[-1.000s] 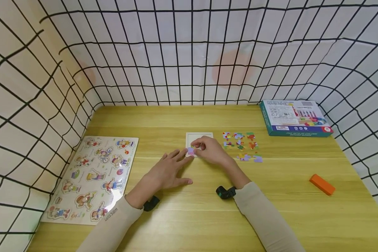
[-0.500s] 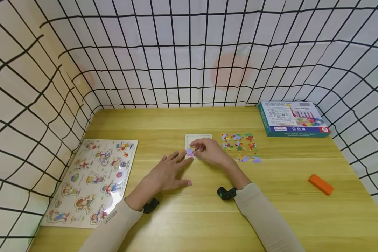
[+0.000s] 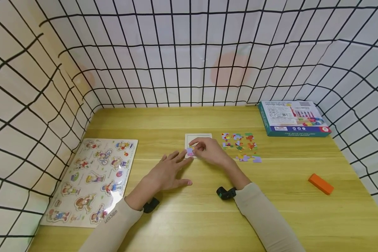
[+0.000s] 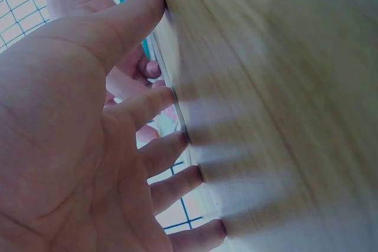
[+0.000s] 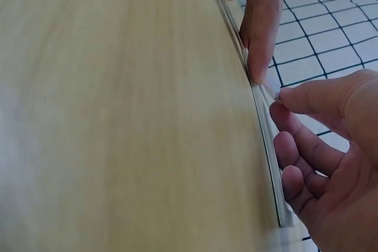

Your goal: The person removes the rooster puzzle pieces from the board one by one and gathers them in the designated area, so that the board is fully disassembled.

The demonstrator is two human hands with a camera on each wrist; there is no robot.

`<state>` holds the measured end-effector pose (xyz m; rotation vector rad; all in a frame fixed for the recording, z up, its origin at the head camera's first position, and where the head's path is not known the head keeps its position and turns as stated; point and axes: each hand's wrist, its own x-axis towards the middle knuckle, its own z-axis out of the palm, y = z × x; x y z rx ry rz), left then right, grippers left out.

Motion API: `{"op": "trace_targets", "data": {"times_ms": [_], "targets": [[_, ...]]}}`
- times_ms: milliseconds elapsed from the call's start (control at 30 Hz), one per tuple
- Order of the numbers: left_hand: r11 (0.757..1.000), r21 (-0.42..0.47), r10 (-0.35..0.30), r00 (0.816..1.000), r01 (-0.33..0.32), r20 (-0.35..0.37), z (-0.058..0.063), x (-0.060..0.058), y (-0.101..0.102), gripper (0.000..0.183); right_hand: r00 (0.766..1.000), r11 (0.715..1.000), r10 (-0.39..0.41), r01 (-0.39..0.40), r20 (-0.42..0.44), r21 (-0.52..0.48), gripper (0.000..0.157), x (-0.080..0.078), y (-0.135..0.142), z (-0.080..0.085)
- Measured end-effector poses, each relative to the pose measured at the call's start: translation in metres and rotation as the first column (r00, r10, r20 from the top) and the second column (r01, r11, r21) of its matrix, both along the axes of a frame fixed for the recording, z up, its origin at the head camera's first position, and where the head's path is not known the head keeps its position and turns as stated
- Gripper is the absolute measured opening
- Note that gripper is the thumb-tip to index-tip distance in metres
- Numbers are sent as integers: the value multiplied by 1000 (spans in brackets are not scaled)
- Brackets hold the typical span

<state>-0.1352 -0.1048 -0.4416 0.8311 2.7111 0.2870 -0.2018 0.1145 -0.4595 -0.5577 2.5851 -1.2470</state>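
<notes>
A small white puzzle frame (image 3: 197, 135) lies near the middle of the table, partly covered by both hands. At its lower left corner is a lilac and pink jigsaw piece (image 3: 189, 151). My right hand (image 3: 209, 150) pinches this piece between thumb and index finger; in the right wrist view the thin piece (image 5: 271, 92) is tilted at the frame's near edge. My left hand (image 3: 167, 172) lies palm down with fingers spread, its index fingertip touching the frame's lower left corner. In the left wrist view the left fingertips (image 4: 188, 137) rest on the table.
Several loose jigsaw pieces (image 3: 238, 145) lie in rows right of the frame. A large picture board (image 3: 110, 164) is at the left, under the left sleeve's edge. An orange block (image 3: 321, 184) and a boxed toy set (image 3: 297, 119) stand right. Black wire mesh (image 3: 189, 66) surrounds the table.
The head view has tilted slightly. Both hands stay nearly in place, with only a small shift of the right fingers over the jigsaw piece.
</notes>
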Motion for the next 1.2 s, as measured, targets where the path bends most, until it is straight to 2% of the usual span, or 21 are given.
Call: {"op": "trace_targets", "data": {"times_ms": [167,333,533,733,1067,1200], "targets": [[1000,-1,-15,1000,15,-13,1,-1,0,84,998,998,-56,56,-14,-29,24,1,1,0],[1000,-1,-9,1000,9,-4,3,-2,-1,84,994,991,-110,111,12,-74,23,3,6,1],[1000,12,-3,1000,3,3,2,-1,-2,83,989,982,-149,151,24,-116,13,2,18,0],[1000,27,-10,1000,10,-3,1,-1,-2,84,983,975,-182,181,7,-126,9,3,39,3],[999,46,-7,1000,7,6,0,-1,-2,84,972,970,-230,233,47,-72,16,10,86,11],[999,48,-6,1000,6,4,-1,0,-2,84,972,970,-233,235,36,-62,16,14,102,12]]}}
